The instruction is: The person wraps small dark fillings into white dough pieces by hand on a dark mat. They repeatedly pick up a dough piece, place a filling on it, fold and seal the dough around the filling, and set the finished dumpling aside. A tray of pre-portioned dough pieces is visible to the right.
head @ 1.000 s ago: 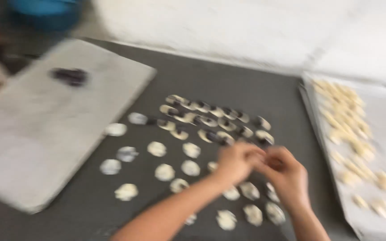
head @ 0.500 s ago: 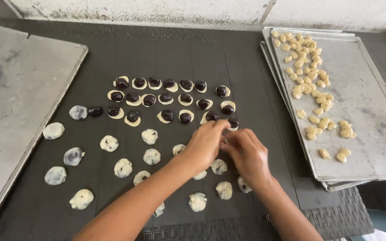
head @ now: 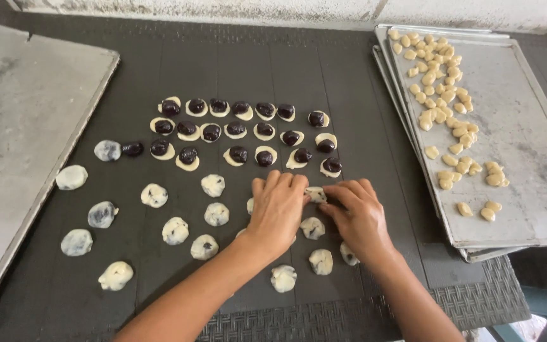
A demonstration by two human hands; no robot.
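Head view: both hands pinch one dough piece (head: 315, 194) at centre frame, on the dark mat (head: 362, 107).
Left hand (head: 278, 212) and right hand (head: 357, 215) meet fingertips closed on it; filled dough rounds (head: 238, 130) in rows just above, sealed balls (head: 154, 196) lower left, baking tray (head: 527, 126) of pale pieces at right.

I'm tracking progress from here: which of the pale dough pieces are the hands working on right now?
The dough piece pinched between the left hand and right hand, just below the rows of dark-filled rounds. The other closed pieces lie untouched on the dark mat.
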